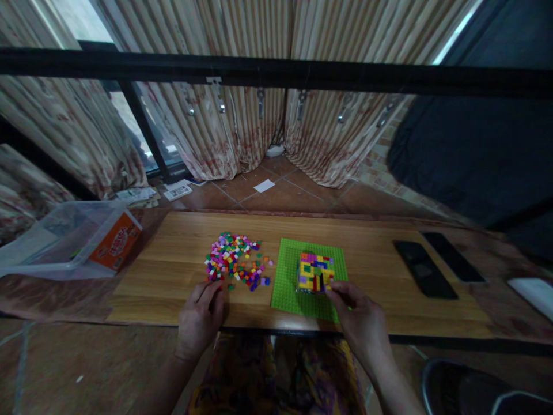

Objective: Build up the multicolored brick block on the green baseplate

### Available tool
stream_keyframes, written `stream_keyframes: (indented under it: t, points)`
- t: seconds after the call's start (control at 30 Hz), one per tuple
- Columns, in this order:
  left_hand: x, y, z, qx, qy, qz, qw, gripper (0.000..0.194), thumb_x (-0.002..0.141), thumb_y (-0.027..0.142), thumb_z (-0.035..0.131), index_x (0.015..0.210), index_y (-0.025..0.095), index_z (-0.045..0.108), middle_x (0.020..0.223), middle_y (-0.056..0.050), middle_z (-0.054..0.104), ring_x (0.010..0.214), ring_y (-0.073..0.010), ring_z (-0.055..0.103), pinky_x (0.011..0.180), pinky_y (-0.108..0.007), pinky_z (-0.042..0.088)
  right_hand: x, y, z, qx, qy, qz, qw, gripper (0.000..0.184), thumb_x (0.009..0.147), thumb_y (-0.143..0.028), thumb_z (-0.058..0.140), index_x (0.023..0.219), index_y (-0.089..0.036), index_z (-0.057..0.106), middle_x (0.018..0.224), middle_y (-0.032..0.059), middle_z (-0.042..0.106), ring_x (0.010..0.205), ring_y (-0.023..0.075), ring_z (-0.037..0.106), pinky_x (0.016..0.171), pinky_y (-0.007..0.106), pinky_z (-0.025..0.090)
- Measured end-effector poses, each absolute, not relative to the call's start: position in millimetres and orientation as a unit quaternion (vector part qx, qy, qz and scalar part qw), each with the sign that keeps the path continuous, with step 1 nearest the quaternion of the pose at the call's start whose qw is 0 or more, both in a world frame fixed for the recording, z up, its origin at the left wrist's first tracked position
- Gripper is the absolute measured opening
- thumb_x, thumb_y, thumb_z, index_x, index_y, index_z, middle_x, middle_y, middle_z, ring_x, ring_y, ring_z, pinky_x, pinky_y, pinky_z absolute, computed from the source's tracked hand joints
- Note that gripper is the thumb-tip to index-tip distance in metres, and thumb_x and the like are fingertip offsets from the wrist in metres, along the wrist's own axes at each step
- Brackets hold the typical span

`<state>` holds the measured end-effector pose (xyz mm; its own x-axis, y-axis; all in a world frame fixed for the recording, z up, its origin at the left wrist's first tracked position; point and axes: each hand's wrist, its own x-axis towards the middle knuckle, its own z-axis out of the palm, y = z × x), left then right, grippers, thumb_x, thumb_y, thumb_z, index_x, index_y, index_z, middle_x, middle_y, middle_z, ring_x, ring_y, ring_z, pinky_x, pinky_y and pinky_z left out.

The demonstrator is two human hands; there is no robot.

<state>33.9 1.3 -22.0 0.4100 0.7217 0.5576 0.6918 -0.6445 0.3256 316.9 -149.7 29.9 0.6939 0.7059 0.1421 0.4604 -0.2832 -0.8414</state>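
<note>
A pile of small many-coloured bricks [235, 258] lies on the wooden table [173, 265]. To its right a green baseplate [289, 276] carries a square block built of yellow, purple, orange and green bricks [315, 271]. My left hand [202, 314] rests at the near edge of the pile, fingers curled, fingertips touching the nearest bricks. My right hand [356, 314] is at the block's near right corner, fingers pinched against it. Whether a brick is in either hand is hidden.
A clear plastic bin with an orange label [82, 236] sits at the table's left end. Two dark phones [425, 268] [453, 256] lie at the right, a white object [533, 294] beyond them. Curtains and a black bar stand behind.
</note>
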Motion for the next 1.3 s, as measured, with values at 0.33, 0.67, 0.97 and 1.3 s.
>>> stream_keyframes:
  t: [0.33,0.67,0.97,1.3]
  points:
    - [35.3,2.0,-21.3,0.837,0.420,0.350,0.013,0.022,0.092,0.028,0.050,0.106,0.020,0.063,0.098,-0.008,0.067,0.089,-0.0206,0.066,0.084,-0.033,0.054,340.1,-127.4,20.2,-0.780,-0.463,0.021,0.421,0.029,0.089,-0.041,0.050,0.086,-0.019,0.068,0.086,0.0077,0.072,0.078,0.0201,0.066,0.072,0.033,0.051]
    - [35.2,0.8,-20.5,0.838,0.430,0.335,0.023,0.023,0.092,0.029,0.048,0.108,0.021,0.063,0.099,-0.007,0.067,0.091,-0.0201,0.065,0.085,-0.033,0.054,335.7,-131.4,15.9,-0.765,-0.489,-0.052,0.416,0.022,0.092,-0.036,0.051,0.087,-0.021,0.067,0.087,0.0067,0.071,0.083,0.0198,0.064,0.074,0.034,0.051]
    - [34.5,-0.7,-22.1,0.836,0.435,0.332,0.039,0.022,0.092,0.030,0.049,0.109,0.022,0.061,0.102,-0.007,0.067,0.093,-0.0205,0.065,0.086,-0.034,0.055,339.3,-141.7,6.9,-0.785,-0.419,0.012,0.456,0.027,0.088,-0.040,0.056,0.099,-0.020,0.069,0.096,0.0074,0.073,0.084,0.0201,0.067,0.079,0.035,0.053]
    - [34.7,-0.5,-22.9,0.837,0.433,0.332,0.034,0.022,0.092,0.028,0.050,0.110,0.021,0.062,0.103,-0.007,0.067,0.095,-0.0199,0.065,0.088,-0.033,0.054,339.7,-133.3,10.3,-0.756,-0.496,-0.045,0.425,0.023,0.091,-0.035,0.055,0.090,-0.021,0.073,0.093,0.0075,0.068,0.090,0.0203,0.063,0.083,0.036,0.052]
